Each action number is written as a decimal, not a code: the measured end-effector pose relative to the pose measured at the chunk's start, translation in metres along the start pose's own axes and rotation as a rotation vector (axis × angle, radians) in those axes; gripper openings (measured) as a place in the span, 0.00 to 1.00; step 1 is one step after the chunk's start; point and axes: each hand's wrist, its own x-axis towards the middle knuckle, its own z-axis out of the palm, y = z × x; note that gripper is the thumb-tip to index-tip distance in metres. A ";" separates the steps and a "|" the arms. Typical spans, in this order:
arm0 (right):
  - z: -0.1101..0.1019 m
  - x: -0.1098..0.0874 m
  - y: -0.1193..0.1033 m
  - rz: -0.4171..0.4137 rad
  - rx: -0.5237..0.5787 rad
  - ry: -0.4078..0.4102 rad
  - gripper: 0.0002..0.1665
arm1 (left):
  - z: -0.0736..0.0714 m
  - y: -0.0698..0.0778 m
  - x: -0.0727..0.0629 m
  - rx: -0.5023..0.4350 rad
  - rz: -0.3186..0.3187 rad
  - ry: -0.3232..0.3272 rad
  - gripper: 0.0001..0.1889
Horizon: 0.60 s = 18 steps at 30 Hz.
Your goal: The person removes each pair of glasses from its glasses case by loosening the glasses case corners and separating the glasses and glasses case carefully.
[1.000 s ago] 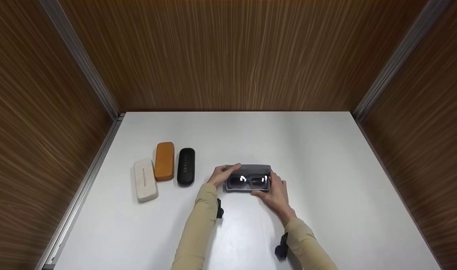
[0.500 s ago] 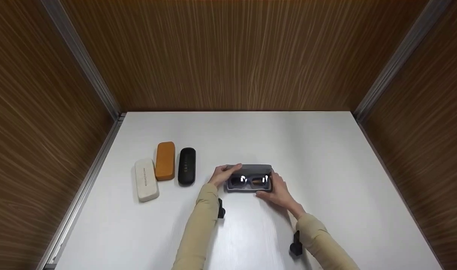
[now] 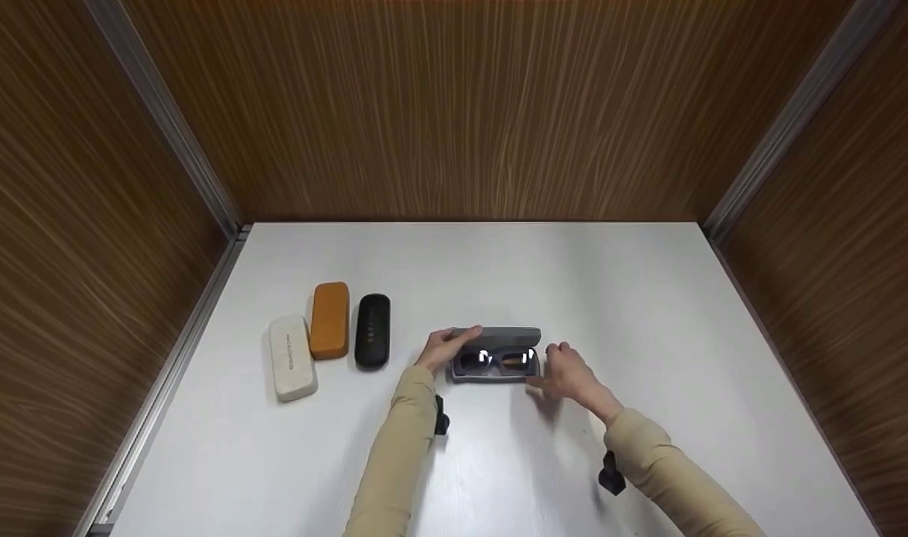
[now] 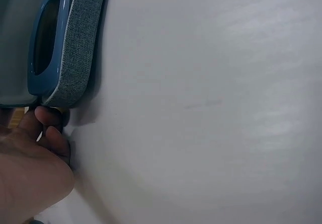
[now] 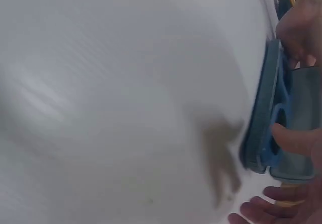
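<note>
A grey-blue glasses case (image 3: 508,336) lies on the white table with its lid raised. Inside it rests a pair of blue-framed sunglasses (image 3: 491,363), lenses toward me. My left hand (image 3: 443,348) grips the case's left end, thumb over the lid; in the left wrist view its curled fingers (image 4: 56,139) touch the corner. Just off the right end is my right hand (image 3: 571,375), holding nothing. The right wrist view shows its thumb (image 5: 294,139) overlapping the sunglasses in the picture and its other fingers spread beyond the case's end; contact there cannot be told.
Left of the hands lie three closed glasses cases: white (image 3: 292,359), orange (image 3: 329,321) and black (image 3: 373,330). The white and orange ones sit close together. Brown wood-grain panels (image 3: 469,112) stand at the back and both sides of the white table (image 3: 610,283).
My right hand has let go of the case's right end and drawn away to the right, its forearm swinging right. The left hand and the case have stayed nearly still.
</note>
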 end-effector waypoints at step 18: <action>-0.033 0.017 -0.045 -0.405 -0.111 -0.267 0.18 | 0.000 -0.003 0.006 -0.016 0.002 -0.014 0.47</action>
